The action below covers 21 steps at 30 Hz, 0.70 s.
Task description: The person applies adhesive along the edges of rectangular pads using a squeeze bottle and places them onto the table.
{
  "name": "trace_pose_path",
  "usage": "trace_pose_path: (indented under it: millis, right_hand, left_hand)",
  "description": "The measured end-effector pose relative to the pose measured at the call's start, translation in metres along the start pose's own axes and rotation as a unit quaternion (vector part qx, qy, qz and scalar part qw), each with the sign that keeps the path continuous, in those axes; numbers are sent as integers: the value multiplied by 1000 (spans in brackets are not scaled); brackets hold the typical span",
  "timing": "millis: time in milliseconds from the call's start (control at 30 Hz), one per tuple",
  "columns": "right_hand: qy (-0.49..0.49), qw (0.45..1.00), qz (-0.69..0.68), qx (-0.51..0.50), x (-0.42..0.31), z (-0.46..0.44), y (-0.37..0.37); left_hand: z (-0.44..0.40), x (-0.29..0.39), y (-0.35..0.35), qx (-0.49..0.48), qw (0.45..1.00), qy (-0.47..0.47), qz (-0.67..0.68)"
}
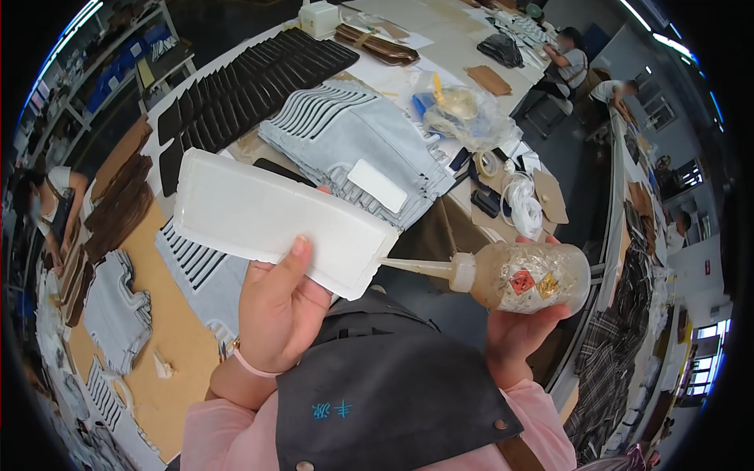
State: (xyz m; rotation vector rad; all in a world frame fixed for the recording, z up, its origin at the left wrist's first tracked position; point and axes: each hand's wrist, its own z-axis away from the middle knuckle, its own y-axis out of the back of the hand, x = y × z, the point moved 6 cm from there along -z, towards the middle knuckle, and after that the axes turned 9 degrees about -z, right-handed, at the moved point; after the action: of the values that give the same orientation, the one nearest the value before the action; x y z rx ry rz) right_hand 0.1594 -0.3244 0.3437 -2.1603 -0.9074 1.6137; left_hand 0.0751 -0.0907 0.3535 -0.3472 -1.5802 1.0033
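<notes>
A long white panel (267,212) with raised edges is held by my left hand (287,310), thumb on its face and fingers underneath. In my right hand (522,330) lies a clear plastic glue bottle (534,276) with red and yellow labels, tipped on its side. The bottle's long nozzle (420,265) points left, its tip at the panel's right end edge. Just beyond the panel, a small white piece (377,186) rests on a stack of light blue-grey pieces (330,118).
Rows of black pieces (251,86) cover the far table. To the right lie a tape roll (487,163), white cord (522,206) and a plastic bag (471,118). Brown pieces (118,204) are at left. People work at left (59,196) and far right (571,63).
</notes>
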Motion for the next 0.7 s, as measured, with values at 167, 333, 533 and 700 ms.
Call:
trace_pose_path:
  millis: [167,333,533,700]
  right_hand:
    - [-78,997,20,-17,10,8,-7]
    - [-132,991,-13,-24,14,8,-12]
    - [-24,998,50,27,5,3,-13]
    - [-139,984,19,-113,16,10,-15]
  left_hand:
    - [0,0,-2,-4,1000,-5,13]
    - [-1,2,1,2,1000,-9,5]
    - [1,1,-1,8,1000,-10,-3]
    - [2,1,0,18,1000,-8,-4]
